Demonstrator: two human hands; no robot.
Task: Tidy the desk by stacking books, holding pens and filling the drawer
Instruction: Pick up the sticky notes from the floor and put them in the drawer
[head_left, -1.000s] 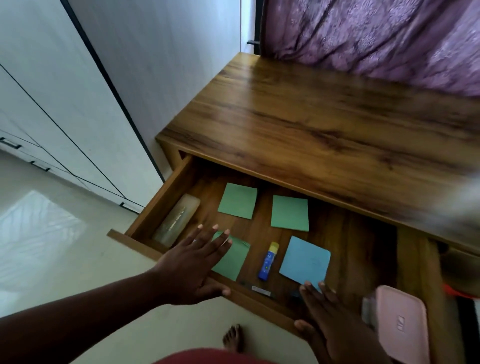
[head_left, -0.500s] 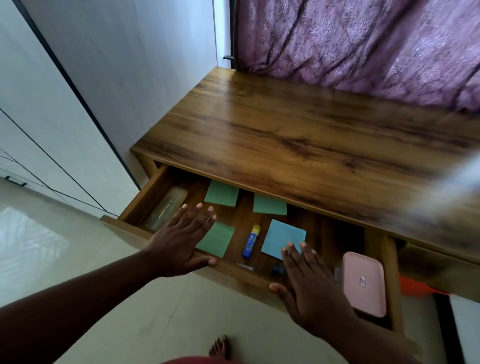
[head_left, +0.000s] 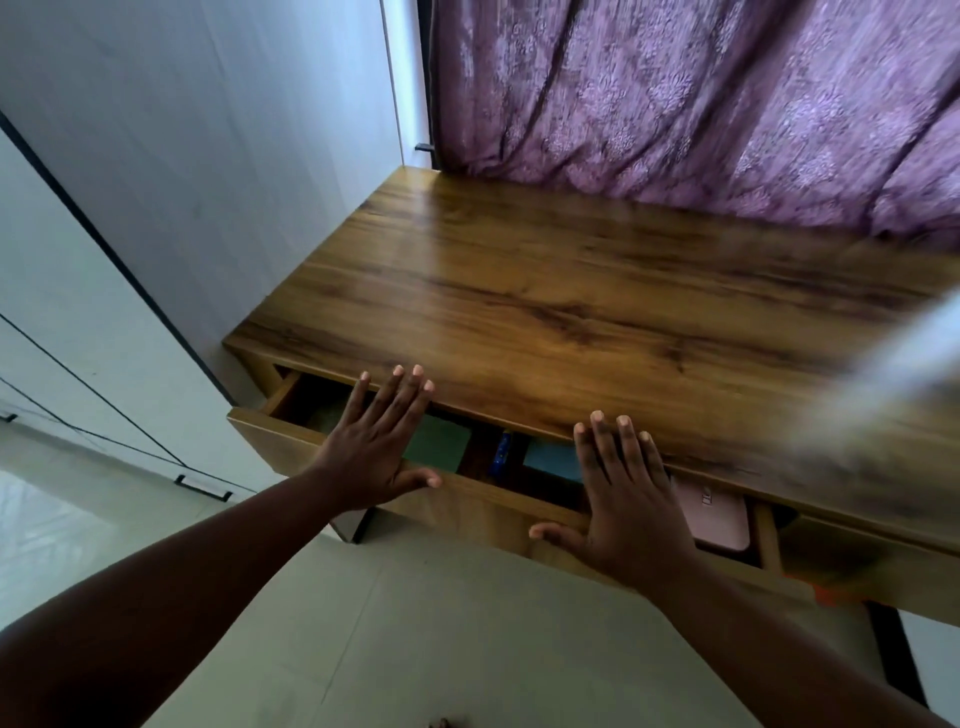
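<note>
At the bench's (head_left: 597, 291) near edge, the drawer (head_left: 467, 501) stands slightly out, its long axis running 9 to 3 o'clock. Left hand (head_left: 374, 452) and right hand (head_left: 626, 501) lie flat on its front, each grip released, clasping nothing; closing means pushing toward 12.

Only a narrow gap is open between the drawer (head_left: 467, 506) front and the worktop (head_left: 597, 291) edge; my flat hands and that edge block reaching in.

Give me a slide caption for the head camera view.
Both hands, left hand and right hand, flat on the nearly closed drawer beneath the wooden desk.
</note>
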